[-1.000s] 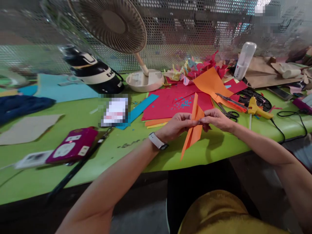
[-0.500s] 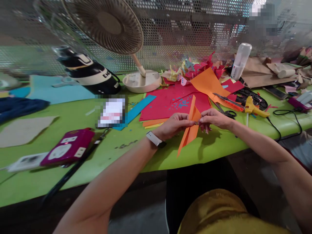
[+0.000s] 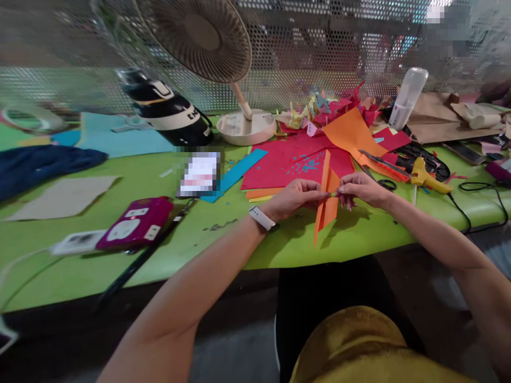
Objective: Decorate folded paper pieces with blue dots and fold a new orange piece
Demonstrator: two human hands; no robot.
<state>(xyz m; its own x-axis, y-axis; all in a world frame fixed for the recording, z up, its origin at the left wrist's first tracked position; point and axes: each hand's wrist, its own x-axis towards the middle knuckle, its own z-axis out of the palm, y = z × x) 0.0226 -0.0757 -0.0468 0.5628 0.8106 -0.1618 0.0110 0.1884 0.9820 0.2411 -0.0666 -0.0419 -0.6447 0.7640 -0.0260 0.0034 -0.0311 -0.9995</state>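
Note:
Both my hands pinch a folded orange paper piece (image 3: 326,205) above the near edge of the green table (image 3: 159,250). My left hand (image 3: 295,198), with a white watch on its wrist, grips the fold from the left. My right hand (image 3: 361,189) grips it from the right, fingertips meeting the left hand's at the paper's middle. The paper stands nearly upright, its long point hanging down towards the table edge.
Red paper sheets (image 3: 287,162) and an orange sheet (image 3: 349,133) lie just beyond my hands. Scissors (image 3: 379,167) and a yellow glue gun (image 3: 427,178) lie to the right. A fan (image 3: 211,37), a black bottle (image 3: 167,109) and a magenta power strip (image 3: 136,230) stand on the left.
The view has shifted so everything sits slightly further right. The orange paper has turned more upright between my fingers; both hands keep their pinch on it.

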